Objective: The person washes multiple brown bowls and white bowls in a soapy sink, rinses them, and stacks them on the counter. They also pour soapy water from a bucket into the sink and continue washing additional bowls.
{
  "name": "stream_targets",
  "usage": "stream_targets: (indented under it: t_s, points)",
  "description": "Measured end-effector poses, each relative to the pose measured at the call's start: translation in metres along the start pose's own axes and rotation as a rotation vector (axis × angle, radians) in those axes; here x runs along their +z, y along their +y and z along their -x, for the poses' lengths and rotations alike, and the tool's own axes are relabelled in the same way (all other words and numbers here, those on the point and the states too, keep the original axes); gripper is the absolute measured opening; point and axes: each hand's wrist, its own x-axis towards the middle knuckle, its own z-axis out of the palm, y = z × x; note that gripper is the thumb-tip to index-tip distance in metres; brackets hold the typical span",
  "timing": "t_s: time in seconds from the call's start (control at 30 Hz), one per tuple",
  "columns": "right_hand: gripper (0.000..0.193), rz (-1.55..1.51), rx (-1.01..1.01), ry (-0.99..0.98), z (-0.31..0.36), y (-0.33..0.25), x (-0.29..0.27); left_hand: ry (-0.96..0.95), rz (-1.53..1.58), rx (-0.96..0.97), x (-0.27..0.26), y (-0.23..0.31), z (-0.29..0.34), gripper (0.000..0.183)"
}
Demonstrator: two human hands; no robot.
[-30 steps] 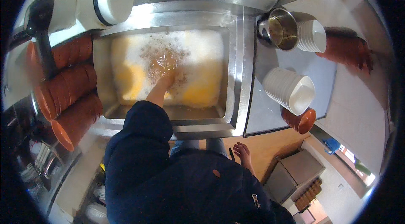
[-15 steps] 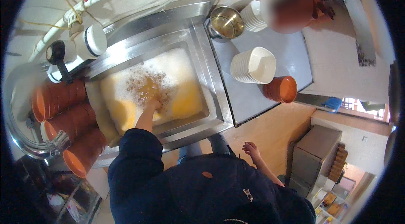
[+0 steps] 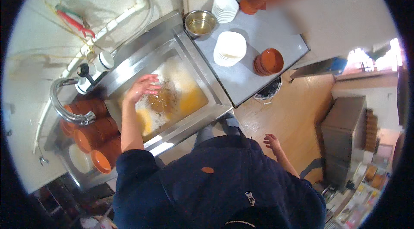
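Observation:
Above the soapy water (image 3: 172, 95) in the steel sink (image 3: 221, 110), my left hand (image 3: 143, 87) is raised with its fingers apart and nothing in it. Foam and yellow patches cover the water, with a brownish bubbly spot in the middle; whatever lies under it is hidden. My right hand (image 3: 272, 142) hangs over the floor beside my body, fingers loosely spread and holding nothing. Left of the sink, stacks of brown bowls (image 3: 97, 134) lie on their sides below a curved chrome tap (image 3: 64, 101). A whitish round dish (image 3: 80, 158) sits beside them.
On the grey counter (image 3: 250, 84) right of the sink stand a metal bowl (image 3: 200, 23), a near white bowl stack (image 3: 233, 45), a far white bowl stack (image 3: 225, 8) and a brown bowl stack (image 3: 271, 61). A steel cabinet (image 3: 343, 121) stands to the right.
My left hand has come up out of the foamy water and opened above it. The view has turned and shifted. My right hand still hangs at my side.

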Motion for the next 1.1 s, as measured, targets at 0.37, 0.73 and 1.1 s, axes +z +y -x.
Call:
stream_targets:
  t_s: [0.37, 0.73, 1.1]
  points:
    - [0.041, 0.086, -0.014, 0.004, 0.001, 0.066, -0.026, 0.305, -0.807, -0.417, -0.019, -0.091, 0.009, 0.058]
    - [0.046, 0.179, -0.148, 0.110, -0.049, 0.129, -0.132, 0.749, -1.545, -0.400, 0.103, -0.042, 0.038, 0.048]
    - [0.041, -0.081, -0.262, 0.456, -0.042, 0.249, -0.328, 0.686, -1.624, 0.682, 0.441, -0.086, -0.121, 0.041]
